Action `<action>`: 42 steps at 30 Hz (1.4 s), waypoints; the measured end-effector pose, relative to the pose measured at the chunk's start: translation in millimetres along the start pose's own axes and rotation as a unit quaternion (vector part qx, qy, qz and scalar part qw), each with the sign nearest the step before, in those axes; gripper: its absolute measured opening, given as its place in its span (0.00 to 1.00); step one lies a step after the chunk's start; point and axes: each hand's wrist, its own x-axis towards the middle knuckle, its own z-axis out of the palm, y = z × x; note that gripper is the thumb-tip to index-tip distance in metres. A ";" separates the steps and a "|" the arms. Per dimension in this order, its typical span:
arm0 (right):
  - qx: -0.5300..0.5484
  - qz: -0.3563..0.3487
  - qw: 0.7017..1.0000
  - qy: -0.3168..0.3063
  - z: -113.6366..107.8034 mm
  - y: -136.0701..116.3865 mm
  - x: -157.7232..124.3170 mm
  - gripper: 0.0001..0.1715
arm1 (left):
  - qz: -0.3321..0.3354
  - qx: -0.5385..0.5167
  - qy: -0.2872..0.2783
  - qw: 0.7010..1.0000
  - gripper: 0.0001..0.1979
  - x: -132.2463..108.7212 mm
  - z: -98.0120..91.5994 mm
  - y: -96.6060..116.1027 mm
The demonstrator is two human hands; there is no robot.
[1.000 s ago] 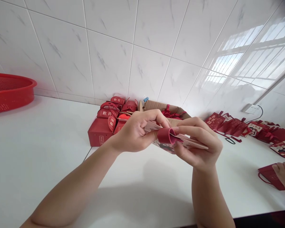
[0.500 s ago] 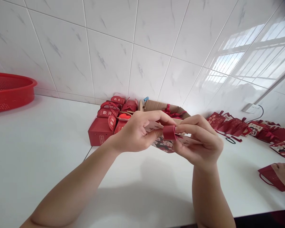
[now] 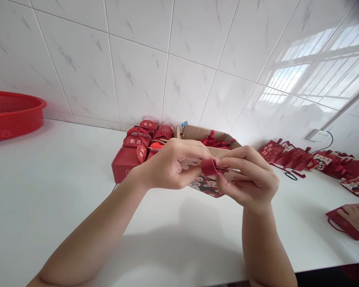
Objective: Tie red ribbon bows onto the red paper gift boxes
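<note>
While the left hand (image 3: 173,165) and right hand (image 3: 255,179) pinch the card (image 3: 205,186) between their fingers (image 3: 238,163) at the red loop (image 3: 208,167), with the carton (image 3: 194,132) beyond at 12 o'clock, an uneven pull could crease the loop.

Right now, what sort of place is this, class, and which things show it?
Probably a workroom for gift packaging: red boxes clustered on a white table, a cardboard box holding red ribbon-like pieces, and another person's hand on a red item.
</note>
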 end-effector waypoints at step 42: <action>0.043 0.208 0.974 -0.078 14.2 3.8 -8.4 0.09 | -0.134 0.235 0.026 0.962 0.10 -1.7 -8.8 20.0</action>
